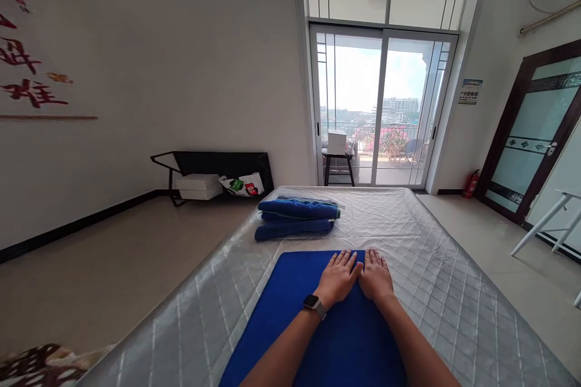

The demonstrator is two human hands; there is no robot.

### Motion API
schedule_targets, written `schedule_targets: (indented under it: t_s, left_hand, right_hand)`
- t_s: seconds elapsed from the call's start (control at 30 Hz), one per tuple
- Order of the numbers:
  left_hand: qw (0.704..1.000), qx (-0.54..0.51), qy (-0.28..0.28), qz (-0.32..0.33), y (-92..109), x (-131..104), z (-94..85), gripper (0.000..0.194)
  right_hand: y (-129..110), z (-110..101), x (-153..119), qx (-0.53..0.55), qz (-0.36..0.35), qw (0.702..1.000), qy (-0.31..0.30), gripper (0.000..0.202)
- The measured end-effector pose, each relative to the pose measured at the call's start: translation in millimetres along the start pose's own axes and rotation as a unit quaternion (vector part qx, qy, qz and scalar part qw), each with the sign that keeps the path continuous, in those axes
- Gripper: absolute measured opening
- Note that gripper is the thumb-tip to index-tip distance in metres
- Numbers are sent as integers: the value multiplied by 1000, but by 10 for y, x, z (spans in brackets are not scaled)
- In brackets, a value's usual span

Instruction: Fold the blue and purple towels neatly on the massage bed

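Observation:
A blue cloth (290, 296) lies flat on the quilted silver-grey mattress (426, 266). My left hand (338, 278), with a watch (313, 302) on its wrist, rests palm down on the cloth close to its far edge. Beside it, my right hand (376, 275) presses flat at the cloth's far right corner. The thumbs meet or nearly meet, and the fingers of both hands are stretched forward. Beyond the cloth, to the left, sits a stack of folded blue cloths (297, 217).
A black bench-like frame (222, 163) with white boxes (198, 186) and a printed bag (242, 184) stands by the left wall. Sliding glass doors (384, 109) are at the back, a dark stool (338, 163) before them. A fire extinguisher (471, 184) and white stool (551, 217) are right.

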State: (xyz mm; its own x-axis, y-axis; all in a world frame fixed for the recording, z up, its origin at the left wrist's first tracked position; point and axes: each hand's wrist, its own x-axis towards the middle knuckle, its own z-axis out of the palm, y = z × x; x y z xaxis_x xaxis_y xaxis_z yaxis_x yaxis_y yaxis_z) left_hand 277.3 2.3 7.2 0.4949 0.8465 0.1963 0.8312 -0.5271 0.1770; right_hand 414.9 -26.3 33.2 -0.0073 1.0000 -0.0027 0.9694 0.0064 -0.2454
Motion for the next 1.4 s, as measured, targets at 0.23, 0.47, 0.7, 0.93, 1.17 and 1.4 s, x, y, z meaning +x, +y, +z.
schedule_targets:
  t_s: [0.23, 0.47, 0.7, 0.93, 1.17, 1.4]
  left_hand:
    - [982, 48, -36, -180, -997, -665, -301, 77]
    - [978, 50, -28, -202, -1410, -965, -279, 78]
    - [976, 31, 1, -217, -1244, -903, -322, 81]
    - [977, 40, 0, -209, -1273, -890, -294, 81]
    - [978, 42, 2, -204, -1284, -888, -263, 83]
    - [976, 81, 39, -198, -1246, -964, -350, 78]
  right_hand:
    - [-24, -27, 4, 17, 9, 1000, -5, 66]
    - [-8, -23, 22, -7, 14, 1000, -9, 66]
    - [-17, -73, 26, -41, 16, 999, -18, 65]
    - [-85, -198, -56, -59, 33, 996, -50, 65]
    - [-4, -38, -367, -40, 19, 999, -32, 67]
    - [-36, -28, -474, -17, 14, 1000, -17, 68]
